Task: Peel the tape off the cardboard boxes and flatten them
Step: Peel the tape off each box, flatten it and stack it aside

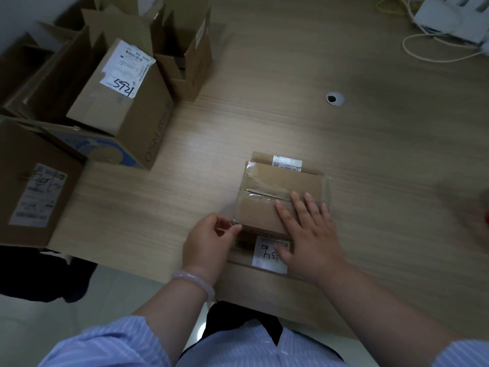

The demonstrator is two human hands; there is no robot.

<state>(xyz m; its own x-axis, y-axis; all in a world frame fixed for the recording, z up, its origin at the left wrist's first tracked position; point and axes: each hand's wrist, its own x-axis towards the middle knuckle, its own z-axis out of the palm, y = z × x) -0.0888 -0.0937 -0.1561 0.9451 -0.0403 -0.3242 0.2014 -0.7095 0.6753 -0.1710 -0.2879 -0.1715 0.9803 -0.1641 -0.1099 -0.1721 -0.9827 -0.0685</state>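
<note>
A small cardboard box [272, 181] lies on the wooden table [291, 115] in front of me, wrapped in clear tape [254, 192] across its top seam. My right hand [309, 234] presses flat on the box top, fingers straight, thumb over a white label [264, 256] on the near side. My left hand [209, 242] is at the box's near left corner, where finger and thumb pinch the loose end of the clear tape.
Several bigger cardboard boxes [116, 102] crowd the table's left side, some open, some labelled. A round cable hole [335, 98] sits mid-table. White cables and a white device [455, 19] lie at the far right corner. The table's near edge is by my body.
</note>
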